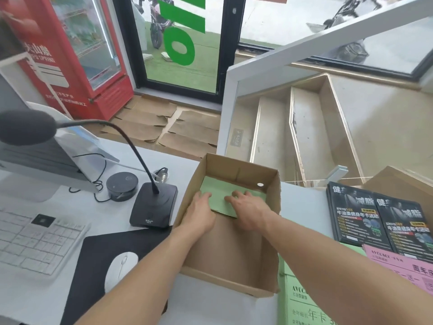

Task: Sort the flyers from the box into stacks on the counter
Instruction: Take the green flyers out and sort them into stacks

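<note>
— How are the hands placed?

— The left hand (201, 211) and the right hand (248, 210) are both lowered into the box (269, 249); each is laid on the green flyers (221, 194) with fingers spread fairly flat; whether an edge is pinched cannot be told.

— Where are the flyers found?

— The green ones are seen at the far end of the box floor; the box is set on the white surface (302, 207); black flyers (356, 214) are laid in two stacks to its right; pink flyers (398, 266) are overlapped on their near edge; a green stack (300, 301) is placed just beside the box's near right corner.

— And to the left?

— A microphone (152, 205), a mouse (120, 269) and a keyboard (35, 245) are seen.
</note>
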Available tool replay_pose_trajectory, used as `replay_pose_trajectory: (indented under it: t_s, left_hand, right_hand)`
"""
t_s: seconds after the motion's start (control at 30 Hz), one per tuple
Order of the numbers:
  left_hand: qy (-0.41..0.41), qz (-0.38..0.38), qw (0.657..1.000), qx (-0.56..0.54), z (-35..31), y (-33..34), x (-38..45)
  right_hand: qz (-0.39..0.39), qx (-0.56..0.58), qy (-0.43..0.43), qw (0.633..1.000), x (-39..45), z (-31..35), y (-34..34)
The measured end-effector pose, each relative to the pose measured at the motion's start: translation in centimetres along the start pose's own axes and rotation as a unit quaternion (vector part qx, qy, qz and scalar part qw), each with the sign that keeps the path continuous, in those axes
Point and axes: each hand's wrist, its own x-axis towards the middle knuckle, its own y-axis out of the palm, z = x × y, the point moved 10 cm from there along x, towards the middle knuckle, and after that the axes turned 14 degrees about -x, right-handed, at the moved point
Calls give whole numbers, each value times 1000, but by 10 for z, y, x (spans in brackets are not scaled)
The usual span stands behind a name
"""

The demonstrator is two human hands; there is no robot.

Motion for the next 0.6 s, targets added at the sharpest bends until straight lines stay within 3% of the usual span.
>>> replay_pose_trajectory:
  t_s: [0.37, 0.5, 0.6]
  left_hand:
    - [48, -55, 997, 20, -5, -3, 5]
    - [120, -96, 988, -24, -23, -13, 1]
    - [173, -121, 975, -69, -40, -27, -3]
  right_hand:
    - [-70, -29, 62, 995, 15, -8, -18]
    - [-78, 33, 110, 990, 9, -34, -41]
    - [-74, 60, 93, 991, -1, -48, -59]
